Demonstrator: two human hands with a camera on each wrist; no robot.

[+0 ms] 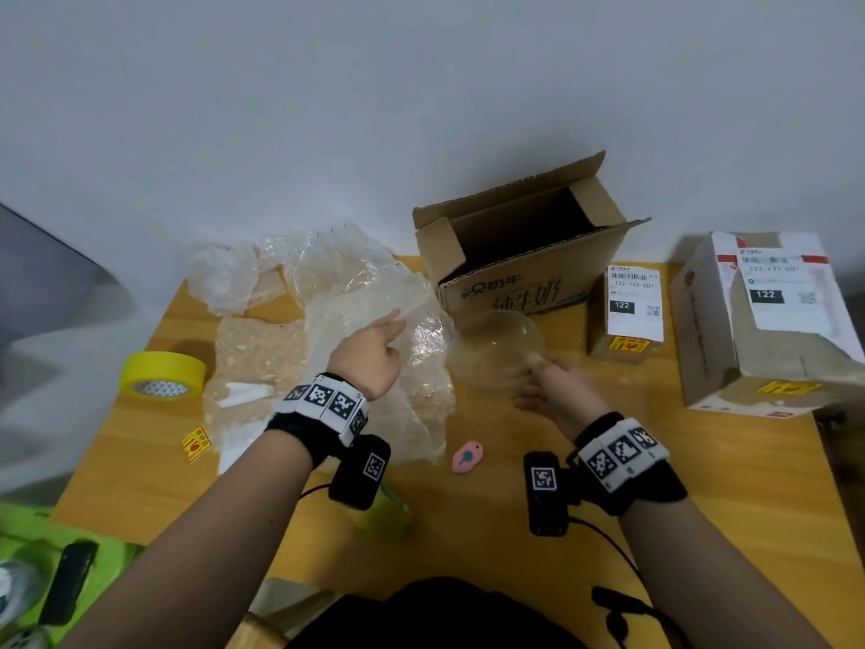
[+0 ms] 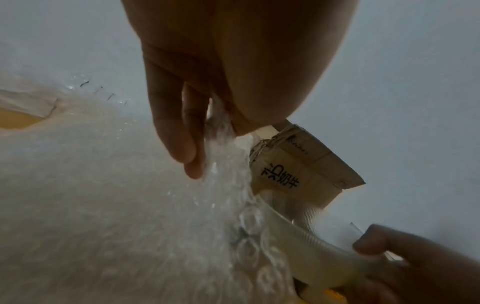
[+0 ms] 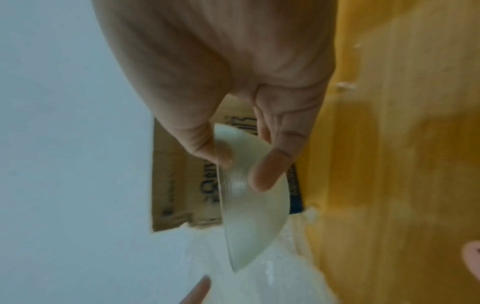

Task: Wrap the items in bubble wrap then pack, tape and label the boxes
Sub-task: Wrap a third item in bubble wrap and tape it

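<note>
Right hand [image 1: 547, 391]: thumb and fingers pinch the rim of the clear bowl [image 1: 498, 348].
Left hand [image 1: 370, 353]: pinches a raised edge of bubble wrap [image 1: 421, 348], just left of the bowl.
Beyond: open box [image 1: 529, 255] behind the bowl.

We see a yellow tape roll [image 1: 161, 374] at nine o'clock, a pink cutter [image 1: 466, 456] at centre, a brown open box [image 1: 529, 245] at one o'clock on the orange-yellow table [image 1: 491, 531].

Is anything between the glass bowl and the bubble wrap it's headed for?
Nothing visible. The right hand holds the clear glass bowl right beside the bubble wrap sheet, whose edge the left hand pinches up.
</note>
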